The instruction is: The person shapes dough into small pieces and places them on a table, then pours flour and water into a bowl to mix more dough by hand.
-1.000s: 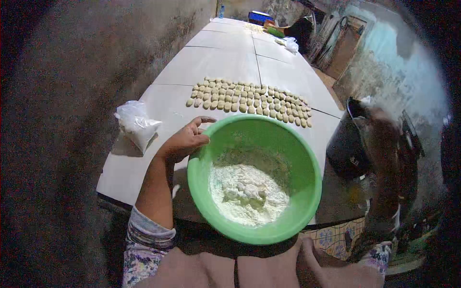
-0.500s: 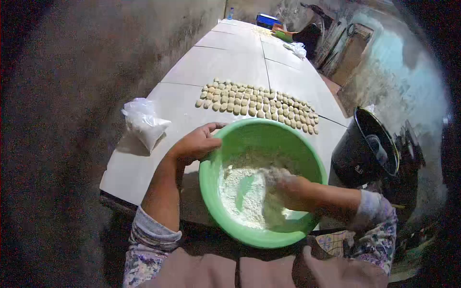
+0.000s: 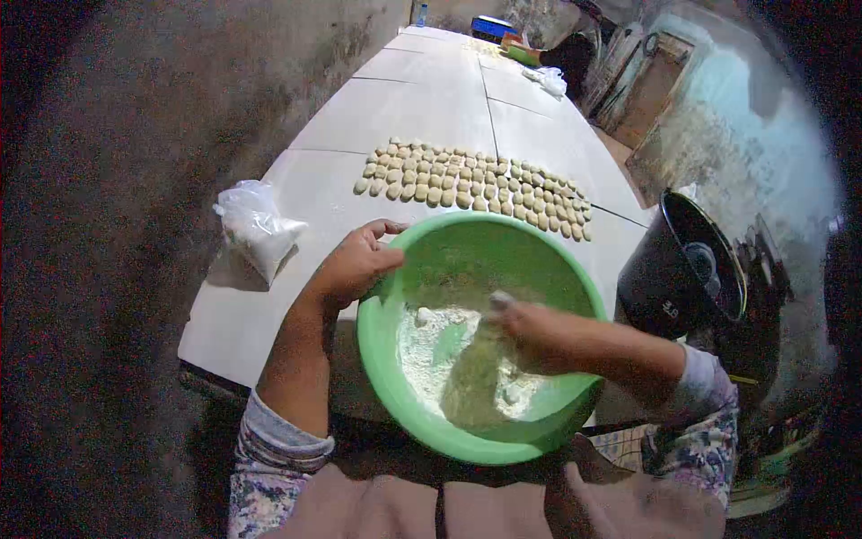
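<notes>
A green plastic basin (image 3: 374, 368) sits tilted toward me at the near end of the table. My left hand (image 3: 357, 262) is closed on its upper left rim, thumb over the edge. White flour (image 3: 422, 359) lies in the bottom, with a bare streak through it and a smaller heap (image 3: 516, 392) on the right side. Inside the basin, my right hand (image 3: 532, 331) hovers over the flour, its fingertips whitened and its fingers smeared by motion. Several rows of small oval dough pieces (image 3: 467, 184) lie on the table just beyond the basin.
On the left of the white tiled table (image 3: 422, 103) stands a plastic bag of white powder (image 3: 258, 229). A black bucket (image 3: 660, 278) is at the right edge. A blue crate (image 3: 492, 31) and a white plastic bag (image 3: 549, 83) sit at the far end.
My right hand has shifted slightly left and up within the basin. The flour has parted, baring more of the bottom between two heaps. My left hand keeps its hold on the rim.
</notes>
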The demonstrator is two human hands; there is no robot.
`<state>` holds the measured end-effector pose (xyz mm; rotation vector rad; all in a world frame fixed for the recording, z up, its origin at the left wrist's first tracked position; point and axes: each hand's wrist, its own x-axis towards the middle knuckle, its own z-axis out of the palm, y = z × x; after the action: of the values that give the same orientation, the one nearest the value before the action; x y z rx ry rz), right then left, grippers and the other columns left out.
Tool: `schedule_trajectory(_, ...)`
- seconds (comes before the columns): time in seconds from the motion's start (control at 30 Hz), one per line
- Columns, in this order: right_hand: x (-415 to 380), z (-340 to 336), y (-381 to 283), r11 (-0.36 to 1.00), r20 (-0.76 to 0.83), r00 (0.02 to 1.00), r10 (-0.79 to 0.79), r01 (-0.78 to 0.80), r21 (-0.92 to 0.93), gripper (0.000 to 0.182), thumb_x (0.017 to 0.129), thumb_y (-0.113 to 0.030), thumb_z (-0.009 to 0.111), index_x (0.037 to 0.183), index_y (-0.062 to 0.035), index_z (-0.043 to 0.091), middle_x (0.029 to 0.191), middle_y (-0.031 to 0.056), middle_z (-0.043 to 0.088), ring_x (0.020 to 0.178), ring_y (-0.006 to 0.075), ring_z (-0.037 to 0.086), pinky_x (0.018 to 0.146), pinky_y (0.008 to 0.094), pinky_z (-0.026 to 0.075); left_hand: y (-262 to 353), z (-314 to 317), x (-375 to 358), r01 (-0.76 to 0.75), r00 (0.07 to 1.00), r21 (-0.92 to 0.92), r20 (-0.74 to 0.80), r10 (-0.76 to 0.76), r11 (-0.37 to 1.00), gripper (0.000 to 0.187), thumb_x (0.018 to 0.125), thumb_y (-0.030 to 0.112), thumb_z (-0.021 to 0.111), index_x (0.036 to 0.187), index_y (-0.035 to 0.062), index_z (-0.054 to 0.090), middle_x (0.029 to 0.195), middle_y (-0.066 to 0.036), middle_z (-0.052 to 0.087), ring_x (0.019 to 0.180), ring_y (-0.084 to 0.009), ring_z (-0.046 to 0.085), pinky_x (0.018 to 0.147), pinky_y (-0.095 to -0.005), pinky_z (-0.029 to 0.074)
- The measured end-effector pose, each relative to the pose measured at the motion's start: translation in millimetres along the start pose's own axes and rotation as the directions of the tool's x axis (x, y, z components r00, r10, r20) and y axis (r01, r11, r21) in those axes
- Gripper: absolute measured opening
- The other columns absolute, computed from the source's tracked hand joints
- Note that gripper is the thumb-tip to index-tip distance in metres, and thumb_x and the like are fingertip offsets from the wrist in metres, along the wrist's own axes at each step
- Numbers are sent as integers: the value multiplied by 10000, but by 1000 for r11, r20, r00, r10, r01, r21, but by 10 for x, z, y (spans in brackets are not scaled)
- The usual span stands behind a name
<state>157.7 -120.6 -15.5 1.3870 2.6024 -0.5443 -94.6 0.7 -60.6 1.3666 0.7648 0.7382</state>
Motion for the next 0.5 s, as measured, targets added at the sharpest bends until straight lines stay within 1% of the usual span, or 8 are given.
schedule_trajectory(0.07,98,-65,133,971,116,970,216,-226,79,252,803,-48,542,1047,6,504,1019,218,543,871,358,583,775,419,479,7,34,-12,-1,1000,-4,2,1,1000,436,807,118,618,1202,6,472,831,-51,633,617,-86,585,542,-215,484)
schedule_trajectory(0.1,80,-39,120,971,117,969,218,-227,74,252,803,-48,542,1047,6,504,1019,218,543,871,358,583,775,419,479,41,56,-15,24,999,24,-24,-23,999,437,806,121,618,1199,3,471,844,-56,636,625,-90,589,551,-219,490)
schedule_trajectory(0.13,42,22,86,969,136,974,180,-199,145,226,812,-53,541,1030,3,517,957,211,561,861,350,590,764,414,479,64,65,-13,49,998,52,-53,-46,997,437,804,124,619,1196,0,470,856,-61,639,634,-94,594,561,-224,495)
schedule_trajectory(0.2,-19,144,26,946,169,981,94,-142,292,175,829,-64,538,994,-4,542,831,196,598,842,335,604,744,404,480,-47,57,15,-18,999,-116,-40,13,993,442,803,121,622,1196,-9,468,874,-69,643,642,-105,601,580,-236,502)
schedule_trajectory(0.27,-52,126,-70,952,277,942,-187,105,287,184,807,-54,549,987,-13,554,858,194,604,821,334,614,735,413,487,-80,51,41,-66,998,-138,-21,64,988,411,804,69,566,1185,-40,454,834,-125,648,634,-139,616,579,-247,498)
schedule_trajectory(0.33,-121,-21,-87,984,370,922,-112,51,170,219,773,-46,568,991,-29,567,867,196,608,819,352,618,746,431,490,-63,33,36,-41,999,-48,-28,40,998,412,799,71,564,1177,-46,450,831,-123,647,628,-137,612,564,-251,495)
schedule_trajectory(0.43,-130,-382,-33,964,228,940,256,-267,17,272,739,-47,577,1011,-34,577,960,196,593,872,341,611,771,440,483,149,83,-111,36,999,127,-45,-31,991,455,792,101,618,1198,-3,439,883,-101,649,658,-108,610,597,-245,506)
schedule_trajectory(0.5,-98,44,537,983,267,947,175,-181,-2,293,751,-58,565,1042,-20,560,1035,208,562,939,334,590,813,444,463,60,97,-49,7,998,98,-63,-1,995,454,791,102,615,1195,-7,438,875,-103,651,654,-108,610,592,-248,506)
